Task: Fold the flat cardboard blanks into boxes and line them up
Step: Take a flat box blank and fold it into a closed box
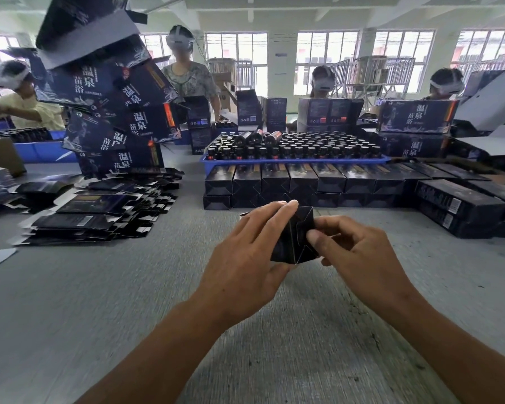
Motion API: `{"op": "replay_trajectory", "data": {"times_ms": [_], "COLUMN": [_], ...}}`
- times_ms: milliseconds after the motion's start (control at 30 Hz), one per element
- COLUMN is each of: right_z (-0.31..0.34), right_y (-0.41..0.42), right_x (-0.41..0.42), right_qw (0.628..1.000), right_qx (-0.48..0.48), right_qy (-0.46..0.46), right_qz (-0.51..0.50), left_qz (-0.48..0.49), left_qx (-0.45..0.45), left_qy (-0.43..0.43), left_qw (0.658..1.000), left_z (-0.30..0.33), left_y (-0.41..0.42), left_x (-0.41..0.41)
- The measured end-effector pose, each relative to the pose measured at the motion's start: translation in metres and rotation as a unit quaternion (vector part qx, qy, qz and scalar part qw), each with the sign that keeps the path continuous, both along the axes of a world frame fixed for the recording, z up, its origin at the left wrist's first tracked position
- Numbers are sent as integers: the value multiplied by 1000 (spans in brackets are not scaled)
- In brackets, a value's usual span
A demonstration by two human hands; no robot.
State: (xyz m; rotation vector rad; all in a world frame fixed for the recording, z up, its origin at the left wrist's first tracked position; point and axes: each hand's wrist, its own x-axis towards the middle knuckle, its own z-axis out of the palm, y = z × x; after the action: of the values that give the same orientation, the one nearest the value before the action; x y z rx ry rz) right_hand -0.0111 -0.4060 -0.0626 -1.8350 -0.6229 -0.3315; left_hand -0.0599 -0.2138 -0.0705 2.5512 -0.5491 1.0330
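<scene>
Between the two hands, just above the grey table (99, 287), a dark box (293, 237) was held end-on, its long axis running away from the person toward the row of folded boxes (289, 179). Left hand (245, 258) wrapped its side, fingers together; right hand (359, 252) pinched an end flap, equally near. Beyond the row, a blue tray (292, 161) held capped bottles (298, 144). Flat blanks (99, 211) lay stacked well left.
</scene>
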Motion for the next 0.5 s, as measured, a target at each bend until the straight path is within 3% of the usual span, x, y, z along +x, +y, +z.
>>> {"op": "replay_trajectory", "data": {"times_ms": [200, 500], "right_z": [0, 1], "right_y": [-1, -1], "right_x": [1, 0], "right_qw": [999, 999], "right_qx": [23, 28], "right_qy": [30, -10], "right_qz": [1, -14], "left_qz": [25, 25], "left_qx": [2, 13], "left_qy": [7, -1], "left_qw": [1000, 1000], "left_z": [-2, 0], "left_y": [-5, -9], "left_x": [0, -2]}}
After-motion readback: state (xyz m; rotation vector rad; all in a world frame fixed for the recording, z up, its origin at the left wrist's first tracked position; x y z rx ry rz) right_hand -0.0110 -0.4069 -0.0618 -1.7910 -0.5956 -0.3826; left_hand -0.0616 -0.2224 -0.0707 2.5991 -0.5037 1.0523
